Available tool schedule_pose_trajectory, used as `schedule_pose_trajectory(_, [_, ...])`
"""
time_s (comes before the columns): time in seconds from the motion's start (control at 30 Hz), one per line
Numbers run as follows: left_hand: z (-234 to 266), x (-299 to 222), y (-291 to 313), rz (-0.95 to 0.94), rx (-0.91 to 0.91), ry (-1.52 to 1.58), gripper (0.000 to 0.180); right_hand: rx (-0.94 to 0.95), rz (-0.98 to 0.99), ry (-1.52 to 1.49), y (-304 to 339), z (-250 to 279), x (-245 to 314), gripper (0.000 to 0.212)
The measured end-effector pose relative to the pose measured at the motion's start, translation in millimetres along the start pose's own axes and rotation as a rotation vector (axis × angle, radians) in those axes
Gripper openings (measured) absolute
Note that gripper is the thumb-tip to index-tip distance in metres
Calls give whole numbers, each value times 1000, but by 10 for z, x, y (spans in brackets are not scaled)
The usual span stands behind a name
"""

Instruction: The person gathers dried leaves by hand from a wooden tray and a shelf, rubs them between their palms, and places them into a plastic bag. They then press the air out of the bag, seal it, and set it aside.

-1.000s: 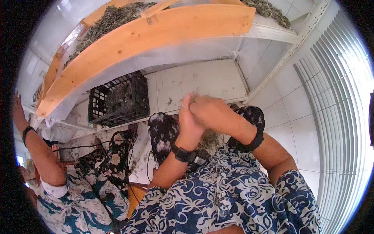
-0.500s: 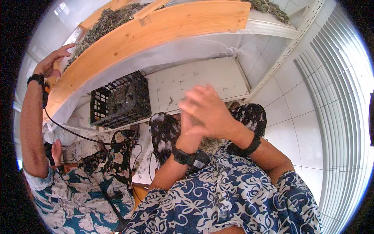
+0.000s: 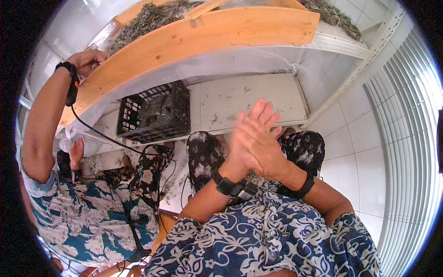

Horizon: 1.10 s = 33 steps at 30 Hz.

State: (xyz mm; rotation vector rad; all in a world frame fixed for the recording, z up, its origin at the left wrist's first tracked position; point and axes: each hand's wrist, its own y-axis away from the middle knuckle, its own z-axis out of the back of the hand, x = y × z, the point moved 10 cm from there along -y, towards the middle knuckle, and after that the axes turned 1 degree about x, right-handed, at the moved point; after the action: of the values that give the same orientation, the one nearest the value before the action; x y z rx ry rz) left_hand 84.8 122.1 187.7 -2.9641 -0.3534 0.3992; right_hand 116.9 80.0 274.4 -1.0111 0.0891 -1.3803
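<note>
My left hand (image 3: 236, 154) and my right hand (image 3: 267, 154) are pressed palm to palm above my lap. The fingers of my left hand stretch out past the right hand and stand apart. My right hand lies slantwise across it, its fingers extended and slightly blurred by motion. Whether anything is between the palms is hidden. Just below my wrists, a patch of dried plant bits (image 3: 254, 179) shows in my lap. Both wrists wear dark bands.
A black plastic crate (image 3: 159, 113) stands on a low white shelf (image 3: 251, 99) with scattered leaf bits. Above, a wooden-sided tray (image 3: 221, 30) holds dried herbs (image 3: 147, 21). At left, a co-worker's hand (image 3: 87, 60) is at the tray's edge; a black cable (image 3: 99, 131) hangs from that wrist.
My hands have shifted against each other, and the left fingers now stretch out beyond the right hand. The co-worker's raised hand has moved right, onto the tray edge. My view has shifted slightly.
</note>
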Motion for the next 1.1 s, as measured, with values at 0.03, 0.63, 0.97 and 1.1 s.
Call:
schedule_pose_trajectory(0.03, [-1,27,11,-49,70,-28,60,2,9,-15,-64,-12,31,54])
schedule_pose_trajectory(0.63, [106,-177,130,-94,-373,-335,55,-21,-113,142,-150,-98,-253,73])
schedule_pose_trajectory(0.97, [66,-50,81,76,-291,-233,55,64,-160,328,-31,31,-327,68])
schedule_pose_trajectory(1.1, [-46,-93,105,8,-235,-220,53,134,-162,162,-87,-194,-136,74])
